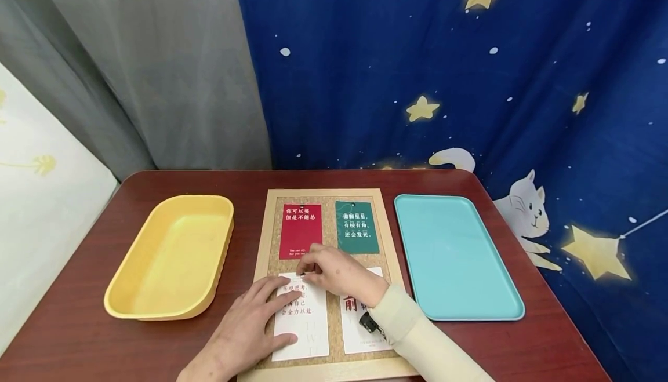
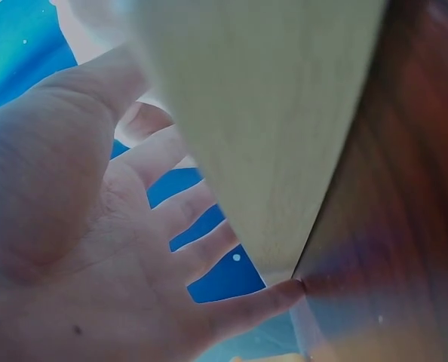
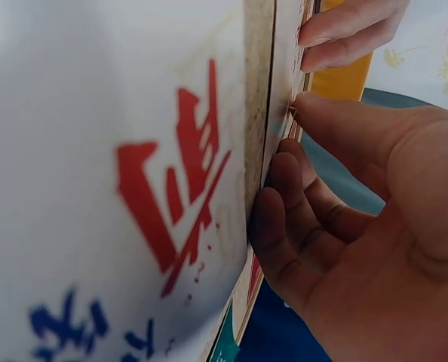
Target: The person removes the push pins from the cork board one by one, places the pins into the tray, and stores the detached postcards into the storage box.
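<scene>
A wood-framed cork board (image 1: pixel 334 335) lies on the table with cards on it. My left hand (image 1: pixel 247 321) rests with spread fingers on the lower left white card (image 1: pixel 308 341), which has red writing. At that card's top edge my right hand (image 1: pixel 336 272) pinches a small pin (image 3: pixel 291 110) between thumb and fingers. The pin is mostly hidden by the fingertips. A red card (image 1: pixel 301 234) and a green card (image 1: pixel 357 244) sit above, each with a small dark pin at its top. My right forearm partly covers a second white card (image 1: pixel 365 341).
A yellow tray (image 1: pixel 169 254) stands left of the board, and a light blue tray (image 1: pixel 459 260) lies to its right. Both are on the dark red-brown table (image 1: pixel 334 178). Grey and blue star-patterned curtains (image 1: pixel 355 69) hang behind the far edge.
</scene>
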{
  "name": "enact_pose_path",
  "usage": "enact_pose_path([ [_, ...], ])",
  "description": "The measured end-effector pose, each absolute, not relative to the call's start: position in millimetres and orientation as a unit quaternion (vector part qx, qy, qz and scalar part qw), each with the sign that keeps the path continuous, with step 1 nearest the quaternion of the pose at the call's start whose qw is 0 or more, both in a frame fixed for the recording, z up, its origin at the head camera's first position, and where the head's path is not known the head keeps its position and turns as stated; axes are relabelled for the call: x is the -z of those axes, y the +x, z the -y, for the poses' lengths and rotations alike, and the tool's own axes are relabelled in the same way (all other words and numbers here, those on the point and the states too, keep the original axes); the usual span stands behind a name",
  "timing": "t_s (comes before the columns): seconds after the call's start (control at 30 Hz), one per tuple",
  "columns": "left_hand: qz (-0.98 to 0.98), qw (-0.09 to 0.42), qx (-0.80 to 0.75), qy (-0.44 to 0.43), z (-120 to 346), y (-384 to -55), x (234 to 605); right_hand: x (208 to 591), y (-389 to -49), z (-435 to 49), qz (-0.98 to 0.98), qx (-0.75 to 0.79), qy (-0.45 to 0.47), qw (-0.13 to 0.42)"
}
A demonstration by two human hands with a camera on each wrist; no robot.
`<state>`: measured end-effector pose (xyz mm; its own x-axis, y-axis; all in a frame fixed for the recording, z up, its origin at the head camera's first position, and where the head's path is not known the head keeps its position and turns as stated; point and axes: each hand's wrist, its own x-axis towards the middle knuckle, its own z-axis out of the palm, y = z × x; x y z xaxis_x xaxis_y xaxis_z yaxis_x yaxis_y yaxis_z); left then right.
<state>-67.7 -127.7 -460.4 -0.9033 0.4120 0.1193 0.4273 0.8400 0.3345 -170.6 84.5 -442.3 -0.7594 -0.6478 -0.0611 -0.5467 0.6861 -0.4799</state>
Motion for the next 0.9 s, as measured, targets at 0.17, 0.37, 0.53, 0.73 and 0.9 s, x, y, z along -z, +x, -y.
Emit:
enact_pose_path([
  [0.17, 0.961, 0.016, 0.176, -0.214, 127, -69, 458, 443, -174, -83, -0.912, 0.222, -0.328, 0.111],
  [0.37, 0.962, 0.02, 0.172, -0.211, 127, -68, 458, 445, -177, -82, -0.907, 0.239, -0.325, 0.124],
  [0.53, 0.963, 0.025, 0.168, -0.211, 126, -68, 458, 446, -179, -83, -0.904, 0.255, -0.313, 0.143],
  [0.73, 0.965, 0.012, 0.165, -0.203, 126, -69, 458, 445, -183, -83, -0.9, 0.268, -0.304, 0.159],
  [0.9, 0.966, 0.01, 0.161, -0.2, 125, -70, 459, 446, -186, -83, -0.897, 0.275, -0.308, 0.159],
])
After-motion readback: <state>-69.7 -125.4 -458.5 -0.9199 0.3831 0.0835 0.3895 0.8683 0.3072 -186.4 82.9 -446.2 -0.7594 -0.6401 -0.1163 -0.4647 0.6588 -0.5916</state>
